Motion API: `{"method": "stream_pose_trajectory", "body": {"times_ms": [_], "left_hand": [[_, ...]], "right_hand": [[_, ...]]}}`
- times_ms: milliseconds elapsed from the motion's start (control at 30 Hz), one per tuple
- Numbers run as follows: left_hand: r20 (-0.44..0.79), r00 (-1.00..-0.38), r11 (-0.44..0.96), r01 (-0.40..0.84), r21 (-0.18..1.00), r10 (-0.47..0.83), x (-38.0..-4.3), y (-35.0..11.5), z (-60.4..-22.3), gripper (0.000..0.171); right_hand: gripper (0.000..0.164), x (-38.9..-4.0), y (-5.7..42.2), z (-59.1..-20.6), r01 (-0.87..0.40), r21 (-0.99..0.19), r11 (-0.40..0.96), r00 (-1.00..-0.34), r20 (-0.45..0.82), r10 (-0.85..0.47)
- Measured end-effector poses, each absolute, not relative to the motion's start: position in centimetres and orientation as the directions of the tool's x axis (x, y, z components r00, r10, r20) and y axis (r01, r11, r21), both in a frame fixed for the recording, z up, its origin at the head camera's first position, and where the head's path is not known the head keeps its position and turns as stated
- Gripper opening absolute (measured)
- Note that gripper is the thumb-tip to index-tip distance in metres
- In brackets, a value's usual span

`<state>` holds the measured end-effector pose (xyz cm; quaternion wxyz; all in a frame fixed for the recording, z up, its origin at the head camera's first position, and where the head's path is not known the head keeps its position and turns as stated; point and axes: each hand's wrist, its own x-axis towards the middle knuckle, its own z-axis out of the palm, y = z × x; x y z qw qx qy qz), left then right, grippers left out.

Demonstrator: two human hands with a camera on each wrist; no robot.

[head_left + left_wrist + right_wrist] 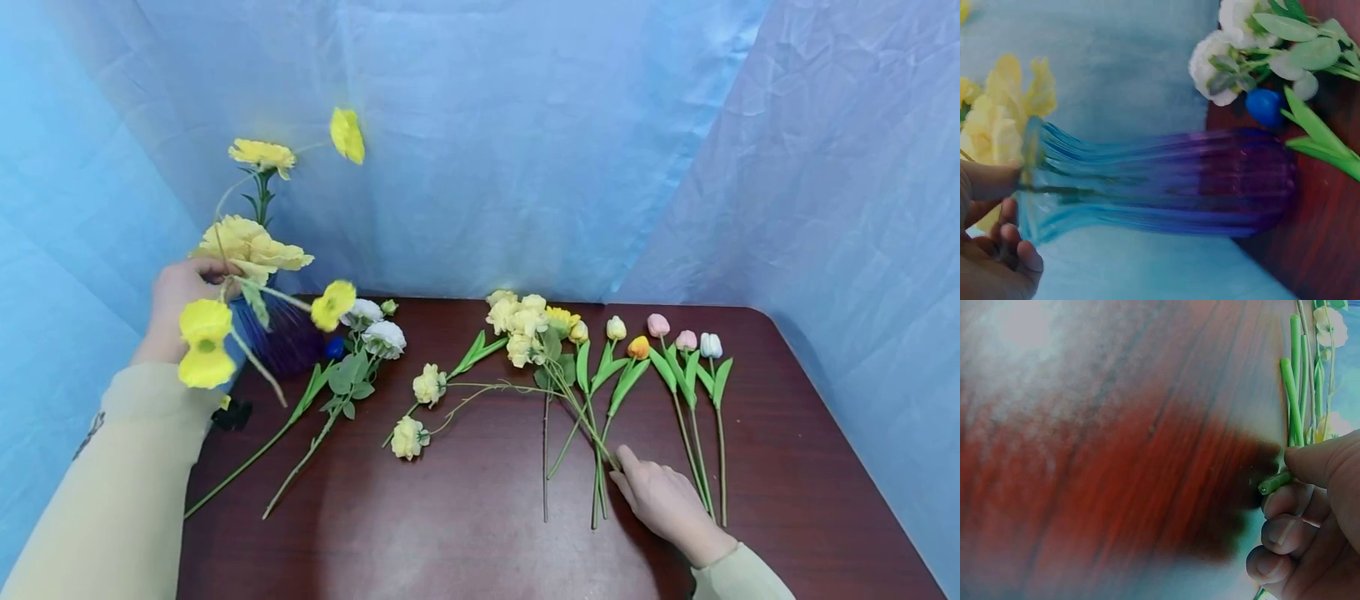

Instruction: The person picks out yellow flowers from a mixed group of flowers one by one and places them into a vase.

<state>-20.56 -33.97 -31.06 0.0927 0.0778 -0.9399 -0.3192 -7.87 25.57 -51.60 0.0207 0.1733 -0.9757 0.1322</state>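
Observation:
My left hand [191, 292] grips the blue-purple glass vase [1166, 181] at its rim, thumb and curled fingers at the mouth. Large pale-yellow blooms [247, 246], a yellow carnation [262, 156] and thin-stemmed yellow poppies [206, 343] rise or spread around the mouth. Part of the hand is hidden by the flowers in the head view. On the right, my right hand [667, 504] pinches the lower end of a pale-yellow rose spray [525, 321] between thumb and fingers. Its cut stem end [1275, 483] sticks out of the grip, and two roses [430, 385] hang off to the left.
White roses [384, 339] and a blue tulip [335, 347] lie beside the vase. Orange and yellow tulips [638, 347] lie under and beside the spray; pink tulips [657, 325] and a white tulip [710, 345] lie farther right. Blue cloth [487, 150] hangs behind the brown table [450, 533].

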Motion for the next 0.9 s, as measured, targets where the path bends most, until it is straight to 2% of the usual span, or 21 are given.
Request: {"method": "stream_pose_trajectory", "body": {"times_ms": [67, 133, 267, 433, 567, 667, 733, 833, 900], "left_hand": [[0.085, -0.977, 0.763, -0.096, 0.639, -0.194, -20.3, -34.5, -31.3, 0.036], [0.095, -0.98, 0.756, -0.071, 0.651, -0.174, -19.9, -34.8, -31.5, 0.037], [0.113, -0.983, 0.791, -0.047, 0.61, -0.145, -19.3, -34.9, -31.8, 0.045], [0.226, -0.971, 0.841, 0.06, 0.537, -0.075, -18.4, -34.7, -33.4, 0.043], [0.25, -0.946, 0.772, -0.002, 0.635, -0.207, -17.6, -33.8, -34.9, 0.046], [0.217, -0.889, 0.675, -0.129, 0.726, -0.403, -16.6, -32.4, -36.2, 0.052], [0.209, -0.86, 0.635, -0.16, 0.756, -0.466, -15.7, -31.7, -37.1, 0.053], [0.271, -0.831, 0.635, -0.123, 0.763, -0.486, -14.6, -30.5, -38.9, 0.049], [0.344, -0.835, 0.674, -0.043, 0.737, -0.43, -14.1, -29.6, -40.1, 0.042]], "right_hand": [[0.028, -7.9, 25.5, -51.6, -0.345, -0.253, 0.904, -0.938, 0.084, -0.335], [0.028, -7.9, 25.5, -51.6, -0.344, -0.258, 0.903, -0.939, 0.081, -0.335], [0.029, -7.9, 25.4, -51.5, -0.337, -0.275, 0.9, -0.941, 0.076, -0.329], [0.028, -7.8, 25.2, -51.4, -0.337, -0.309, 0.89, -0.941, 0.07, -0.332], [0.023, -7.8, 24.7, -51.1, -0.327, -0.368, 0.87, -0.941, 0.046, -0.335], [0.018, -7.8, 24.2, -50.7, -0.311, -0.427, 0.849, -0.943, 0.027, -0.331], [0.015, -7.7, 23.8, -50.4, -0.307, -0.466, 0.83, -0.942, 0.021, -0.336], [0.015, -7.5, 23.2, -50.1, -0.333, -0.525, 0.784, -0.93, 0.045, -0.364], [0.016, -7.4, 22.7, -50.0, -0.362, -0.56, 0.745, -0.918, 0.077, -0.389]]}}
